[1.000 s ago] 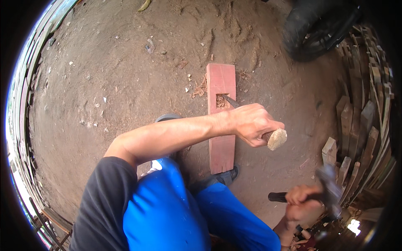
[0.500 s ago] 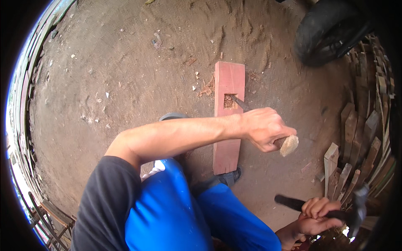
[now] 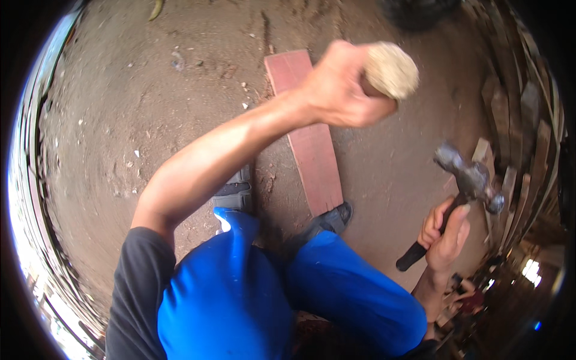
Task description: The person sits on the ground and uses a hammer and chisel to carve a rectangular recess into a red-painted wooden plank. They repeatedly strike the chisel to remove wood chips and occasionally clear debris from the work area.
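Observation:
My left hand (image 3: 339,87) is wrapped round the handle of a chisel (image 3: 392,70), whose pale, frayed wooden butt faces up at me. The blade is hidden behind the hand. Beneath that wrist lies a reddish wooden board (image 3: 317,168) on the ground; the hand and forearm cover its middle, including the spot of the cut-out hole. Off to the right, my right hand (image 3: 443,234) grips a hammer (image 3: 471,179) by its black handle, metal head raised. The hammer is apart from the chisel.
A dark sandal (image 3: 340,217) on one foot sits at the board's near end; the other dark sandal (image 3: 233,195) is left of the board. Stacked wood pieces (image 3: 519,180) line the right side. A black tyre (image 3: 417,12) stands at the far edge on bare dirt ground.
My left hand has risen toward the far side with the chisel, looking larger now. My right hand has lifted the hammer, its head swinging upright. The view has turned, so the board appears slanted.

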